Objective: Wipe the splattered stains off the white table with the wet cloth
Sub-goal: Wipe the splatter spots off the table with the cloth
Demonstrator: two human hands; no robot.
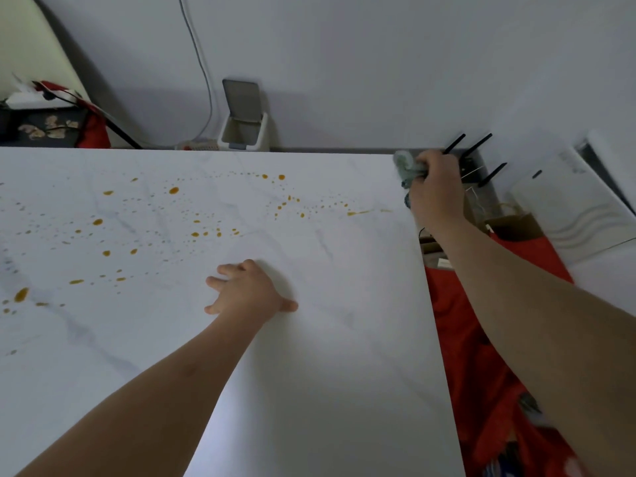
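Left hand (248,291) flat, fingers spread; right hand (435,187) fisted, arm outstretched

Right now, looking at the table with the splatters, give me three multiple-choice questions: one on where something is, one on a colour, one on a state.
1. Where is the cloth?
A. at the table's far right corner
B. in the middle of the table
C. on the floor

2. What colour are the stains?
A. blue
B. orange-yellow
C. black

3. How is the left hand?
A. gripping a bottle
B. clenched in a fist in the air
C. resting spread on the table

Answers: 1 A, the right hand holds the bunched cloth there. 2 B, every drop looks orange-yellow on the white top. 3 C, its fingers are spread on the surface and hold nothing.
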